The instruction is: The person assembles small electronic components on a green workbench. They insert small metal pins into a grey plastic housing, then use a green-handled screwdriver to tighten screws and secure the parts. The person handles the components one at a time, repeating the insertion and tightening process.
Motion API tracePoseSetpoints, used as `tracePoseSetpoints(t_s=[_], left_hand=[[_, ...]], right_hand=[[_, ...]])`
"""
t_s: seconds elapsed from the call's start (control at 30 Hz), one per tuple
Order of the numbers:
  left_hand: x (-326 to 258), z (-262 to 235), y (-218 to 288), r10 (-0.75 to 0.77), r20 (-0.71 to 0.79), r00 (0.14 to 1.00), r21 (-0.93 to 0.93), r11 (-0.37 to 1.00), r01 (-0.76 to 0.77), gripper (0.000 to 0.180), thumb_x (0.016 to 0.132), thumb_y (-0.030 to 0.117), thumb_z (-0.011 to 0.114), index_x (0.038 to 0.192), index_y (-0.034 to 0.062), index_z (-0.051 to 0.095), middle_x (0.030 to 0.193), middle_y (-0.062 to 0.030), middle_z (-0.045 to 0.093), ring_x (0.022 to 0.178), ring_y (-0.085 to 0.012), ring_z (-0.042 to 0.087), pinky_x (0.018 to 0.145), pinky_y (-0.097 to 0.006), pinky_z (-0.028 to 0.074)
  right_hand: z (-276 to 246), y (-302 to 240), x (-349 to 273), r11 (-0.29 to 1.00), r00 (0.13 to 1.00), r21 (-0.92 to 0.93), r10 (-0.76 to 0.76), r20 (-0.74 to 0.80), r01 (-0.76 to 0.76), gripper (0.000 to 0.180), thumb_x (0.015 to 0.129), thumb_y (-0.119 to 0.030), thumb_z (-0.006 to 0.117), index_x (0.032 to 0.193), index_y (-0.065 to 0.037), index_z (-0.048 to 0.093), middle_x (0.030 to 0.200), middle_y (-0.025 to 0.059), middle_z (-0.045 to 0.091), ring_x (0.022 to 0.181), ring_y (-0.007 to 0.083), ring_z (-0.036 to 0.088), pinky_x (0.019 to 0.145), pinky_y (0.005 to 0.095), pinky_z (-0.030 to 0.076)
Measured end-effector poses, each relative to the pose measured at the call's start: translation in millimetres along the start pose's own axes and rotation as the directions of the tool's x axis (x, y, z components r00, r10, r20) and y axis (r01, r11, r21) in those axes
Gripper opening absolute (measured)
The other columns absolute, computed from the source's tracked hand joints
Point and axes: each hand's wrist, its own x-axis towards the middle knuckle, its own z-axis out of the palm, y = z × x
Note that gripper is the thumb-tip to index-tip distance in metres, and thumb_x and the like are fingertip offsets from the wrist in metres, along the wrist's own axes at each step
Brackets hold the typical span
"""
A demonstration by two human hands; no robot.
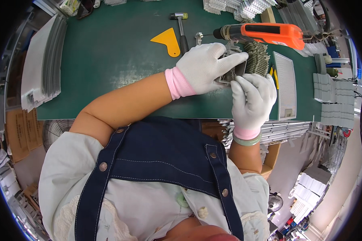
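Note:
My left hand (203,66), in a white glove with a pink cuff, grips a small grey open box-shaped part (240,69), its fingers along the top. My right hand (253,98), gloved alike, has its thumb and forefinger pinched together at the part's near edge. Small metal pieces show inside the part, too small to name. What the right fingertips hold, if anything, I cannot make out. Just beyond the hands lies an orange electric screwdriver (269,34), its thin bit pointing left. A stack of ribbed grey-green pieces (258,58) sits right behind the part.
On the green table (108,44) lie a yellow scraper (171,43), a hammer (182,34) and a small metal fitting (198,38). A framed mesh panel (285,86) and a yellow-handled tool (275,78) are at right. Mesh sheets (44,60) stand stacked at left.

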Motion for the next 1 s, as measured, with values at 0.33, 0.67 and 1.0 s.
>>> tracePoseSetpoints(t_s=[0.33,0.67,1.0], left_hand=[[-1.1,0.9,-0.2,0.004,-0.014,1.0,-0.003,1.0,-0.004,0.071,0.07,0.03,0.084,0.136,0.0194,0.059,0.088,-0.0092,0.057,0.079,-0.0283,0.061,0.07,-0.041,0.051],[-0.3,-1.1,0.5,-0.009,0.002,1.0,0.001,1.0,0.009,0.072,0.07,0.033,0.084,0.136,0.0211,0.058,0.085,-0.01,0.054,0.077,-0.0292,0.06,0.068,-0.042,0.05],[0.0,-0.4,1.1,-0.001,-0.006,1.0,0.0,1.0,0.001,0.073,0.07,0.034,0.084,0.137,0.0207,0.057,0.085,-0.0112,0.054,0.077,-0.0305,0.06,0.068,-0.043,0.05]], right_hand=[[-1.8,4.1,3.1,0.995,0.993,-0.077,-0.06,0.105,0.068,0.012,0.082,-0.015,0.073,0.093,-0.011,0.071,0.093,0.0024,0.065,0.092,0.0252,0.062,0.101,0.051,0.041],[-0.6,11.3,9.2,0.991,0.993,0.121,0.04,0.114,-0.054,0.019,0.079,-0.015,0.077,0.095,-0.007,0.073,0.086,0.0056,0.066,0.081,0.0276,0.063,0.088,0.0488,0.048],[1.0,-0.7,17.5,0.96,0.97,0.228,0.114,0.214,-0.163,0.016,0.076,-0.003,0.074,0.091,-0.003,0.068,0.085,0.0115,0.065,0.078,0.0297,0.062,0.07,0.0403,0.049]])
